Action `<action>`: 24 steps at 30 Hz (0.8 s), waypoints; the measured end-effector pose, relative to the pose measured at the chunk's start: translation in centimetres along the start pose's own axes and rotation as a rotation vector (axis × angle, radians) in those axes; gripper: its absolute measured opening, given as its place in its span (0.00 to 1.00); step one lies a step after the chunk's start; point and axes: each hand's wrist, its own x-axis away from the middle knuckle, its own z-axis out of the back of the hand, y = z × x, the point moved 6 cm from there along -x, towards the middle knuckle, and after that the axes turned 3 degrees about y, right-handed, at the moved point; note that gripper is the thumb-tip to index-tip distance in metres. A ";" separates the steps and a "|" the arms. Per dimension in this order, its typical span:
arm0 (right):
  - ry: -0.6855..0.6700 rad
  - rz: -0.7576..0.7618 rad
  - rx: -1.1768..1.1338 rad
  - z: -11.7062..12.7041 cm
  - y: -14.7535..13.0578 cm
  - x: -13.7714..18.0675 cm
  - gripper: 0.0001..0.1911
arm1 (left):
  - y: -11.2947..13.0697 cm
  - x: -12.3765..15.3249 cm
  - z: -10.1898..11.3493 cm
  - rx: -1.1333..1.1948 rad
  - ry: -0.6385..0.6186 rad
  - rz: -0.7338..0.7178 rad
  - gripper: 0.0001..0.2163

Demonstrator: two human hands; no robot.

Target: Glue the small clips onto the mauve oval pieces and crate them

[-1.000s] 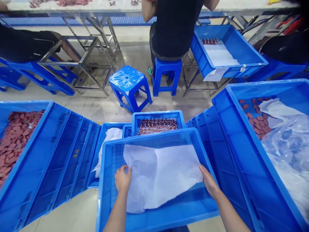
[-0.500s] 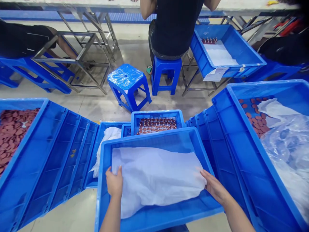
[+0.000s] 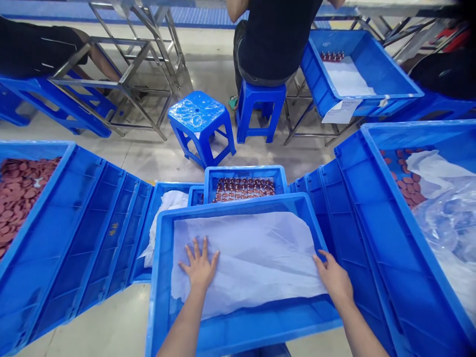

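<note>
Left hand [image 3: 201, 271]: fingers fanned wide, palm down on white liner sheet [image 3: 256, 263], holding nothing. Right hand [image 3: 336, 282]: fingers loosely bent at sheet's right edge, by the crate wall; can't tell if it pinches the edge. Sheet lies under left hand and runs across to right hand, inside blue plastic crate [image 3: 154, 287].

Progress, judging by the lie: sheet unfolded and covering most of the crate floor, so spreading looks nearly done. Left over: creases between the hands, uneven near edge short of the wall, blue showing nearer than left hand.

Beyond both hands: small crate [image 3: 243, 170] with rows of reddish-brown pieces [image 3: 245, 189]. Far left of left hand: reddish-brown discs [image 3: 24, 196]. Right of right hand: crumpled clear plastic [image 3: 451, 213].
</note>
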 end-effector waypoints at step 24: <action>0.025 0.657 0.459 -13.1 -5.5 2.8 0.27 | 1.8 -2.1 0.9 -0.067 0.074 -0.156 0.29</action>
